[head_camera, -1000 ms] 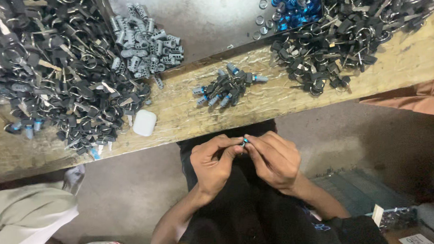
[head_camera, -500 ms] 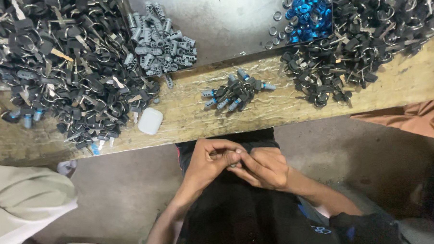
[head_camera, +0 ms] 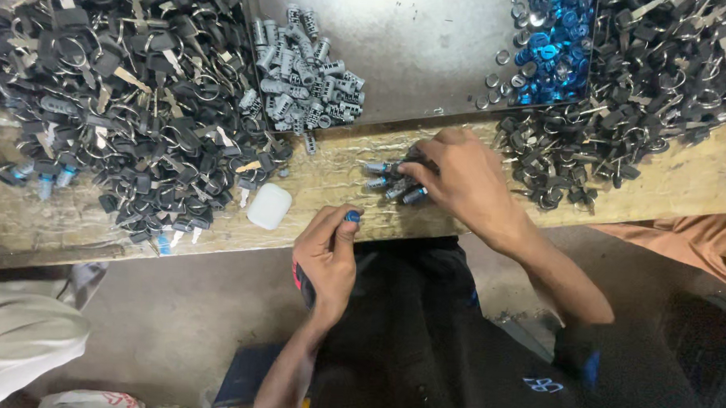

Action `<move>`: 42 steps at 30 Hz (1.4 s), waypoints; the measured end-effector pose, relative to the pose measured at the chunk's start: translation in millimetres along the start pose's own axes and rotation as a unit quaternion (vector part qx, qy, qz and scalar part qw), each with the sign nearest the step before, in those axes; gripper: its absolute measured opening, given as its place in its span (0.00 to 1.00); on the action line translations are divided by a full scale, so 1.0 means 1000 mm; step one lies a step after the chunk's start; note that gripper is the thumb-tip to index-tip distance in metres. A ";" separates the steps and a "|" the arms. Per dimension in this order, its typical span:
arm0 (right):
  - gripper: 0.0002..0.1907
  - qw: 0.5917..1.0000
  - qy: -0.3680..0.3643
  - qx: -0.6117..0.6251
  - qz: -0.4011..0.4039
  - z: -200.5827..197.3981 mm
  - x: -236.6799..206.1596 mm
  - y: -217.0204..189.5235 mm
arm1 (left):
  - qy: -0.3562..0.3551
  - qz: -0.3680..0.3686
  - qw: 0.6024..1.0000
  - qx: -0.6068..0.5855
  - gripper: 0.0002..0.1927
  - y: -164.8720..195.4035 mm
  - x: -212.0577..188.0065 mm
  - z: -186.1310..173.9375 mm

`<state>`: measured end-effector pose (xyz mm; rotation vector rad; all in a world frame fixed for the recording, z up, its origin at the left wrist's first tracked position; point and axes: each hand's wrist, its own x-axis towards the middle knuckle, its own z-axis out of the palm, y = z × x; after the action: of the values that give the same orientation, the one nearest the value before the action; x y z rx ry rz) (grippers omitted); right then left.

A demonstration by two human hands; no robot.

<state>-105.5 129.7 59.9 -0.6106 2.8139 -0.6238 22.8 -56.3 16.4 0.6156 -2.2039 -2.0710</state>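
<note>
My left hand is closed around a small lock cylinder with a blue tip, held just below the bench edge over my dark lap. My right hand reaches onto the wooden bench and rests on a small pile of blue-tipped lock cylinders, fingers curled over them. Whether it grips one I cannot tell.
A big heap of black-headed keys on rings fills the left. Grey cylinders lie on a metal tray, blue caps at its right. Another key heap sits right. A white case lies near the bench edge.
My hands were together over my lap on one small part. The right hand has since gone up to the cylinder pile on the bench; the left keeps the part.
</note>
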 end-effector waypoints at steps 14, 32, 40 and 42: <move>0.06 0.875 0.088 0.473 0.046 0.005 -0.061 0.012 | -0.143 0.035 0.977 -0.152 0.12 -0.011 0.029 0.029; 0.22 0.964 0.171 0.116 -0.168 0.023 -0.033 -0.005 | -0.169 0.239 0.952 0.091 0.14 0.003 0.060 0.030; 0.14 0.973 0.059 0.210 -0.080 0.009 -0.007 0.029 | -0.197 0.073 0.972 0.101 0.08 -0.004 0.074 0.045; 0.08 0.977 0.106 0.181 -0.023 -0.015 0.010 0.047 | -0.177 0.048 0.976 0.120 0.12 0.003 0.070 0.043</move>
<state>-135.1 169.5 51.8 -0.5673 2.7687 -1.2425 -55.3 -38.2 -1.2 0.1495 -2.6423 -2.0125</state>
